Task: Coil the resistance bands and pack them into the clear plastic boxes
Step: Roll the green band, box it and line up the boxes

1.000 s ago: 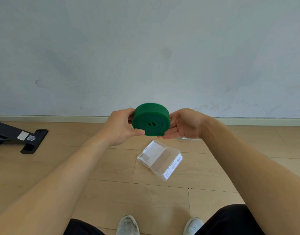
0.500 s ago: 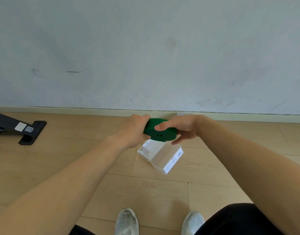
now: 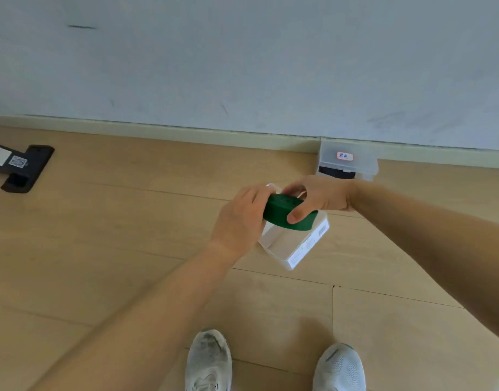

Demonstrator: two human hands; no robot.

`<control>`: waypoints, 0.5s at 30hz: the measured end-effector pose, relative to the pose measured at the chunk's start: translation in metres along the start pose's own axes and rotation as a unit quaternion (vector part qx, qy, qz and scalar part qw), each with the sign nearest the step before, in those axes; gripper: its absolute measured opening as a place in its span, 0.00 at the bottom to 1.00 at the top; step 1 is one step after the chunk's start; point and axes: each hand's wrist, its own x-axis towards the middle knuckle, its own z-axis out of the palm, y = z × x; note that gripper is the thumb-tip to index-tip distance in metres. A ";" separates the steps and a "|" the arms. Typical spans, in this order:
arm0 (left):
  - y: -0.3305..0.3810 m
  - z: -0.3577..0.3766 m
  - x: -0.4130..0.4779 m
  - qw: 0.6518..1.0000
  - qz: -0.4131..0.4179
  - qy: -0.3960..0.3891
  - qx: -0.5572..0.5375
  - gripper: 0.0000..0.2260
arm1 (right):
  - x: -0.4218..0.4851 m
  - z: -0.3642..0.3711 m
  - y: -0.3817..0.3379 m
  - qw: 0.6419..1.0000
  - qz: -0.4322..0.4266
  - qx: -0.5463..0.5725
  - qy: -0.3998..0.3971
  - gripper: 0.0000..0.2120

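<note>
A coiled green resistance band [image 3: 280, 214] lies flat between both hands, right over the open clear plastic box [image 3: 297, 246] on the wooden floor. My left hand [image 3: 239, 221] grips the coil's left edge. My right hand [image 3: 318, 198] grips its right side, thumb pressed on the rim. Whether the coil touches the box rim, I cannot tell. A second clear box [image 3: 347, 162], closed, with a red-bordered label and something dark inside, stands by the skirting board behind my right wrist.
A black metal foot [image 3: 22, 167] with a white sticker and QR label lies on the floor at the far left. The wall and skirting board run across the back. My two white shoes [image 3: 273, 365] stand at the bottom edge.
Both hands brought the green coil down from chest height, turned it from upright to flat, and lowered it onto the open box. The view tilted down, revealing the labelled box.
</note>
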 end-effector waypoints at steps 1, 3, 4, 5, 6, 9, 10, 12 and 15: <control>-0.001 0.016 -0.004 0.994 -0.097 -0.004 -0.051 0.26 | 0.008 0.002 0.006 0.999 0.002 -0.028 0.029 0.30; -0.004 0.050 -0.014 0.946 -0.291 0.001 -0.144 0.27 | 0.023 0.006 0.021 0.994 0.011 -0.072 0.079 0.27; -0.004 0.066 -0.017 0.905 -0.383 -0.003 -0.187 0.25 | 0.029 0.009 0.029 0.991 0.015 -0.088 0.096 0.27; -0.005 0.081 -0.018 0.849 -0.472 -0.013 -0.236 0.23 | 0.035 0.012 0.038 0.988 0.017 -0.104 0.110 0.27; -0.005 0.095 -0.018 0.781 -0.553 -0.025 -0.290 0.21 | 0.041 0.015 0.047 0.984 0.015 -0.125 0.126 0.28; -0.007 0.127 -0.016 0.638 -0.660 -0.053 -0.393 0.15 | 0.057 0.029 0.072 0.969 0.016 -0.177 0.173 0.36; -0.010 0.135 -0.016 0.642 -0.657 -0.058 -0.390 0.14 | 0.061 0.035 0.079 0.967 0.019 -0.179 0.180 0.41; -0.017 0.150 -0.017 0.690 -0.633 -0.054 -0.345 0.11 | 0.065 0.048 0.091 0.963 0.025 -0.190 0.192 0.49; -0.024 0.155 -0.017 0.752 -0.586 -0.045 -0.298 0.07 | 0.066 0.072 0.108 0.959 0.039 -0.189 0.205 0.52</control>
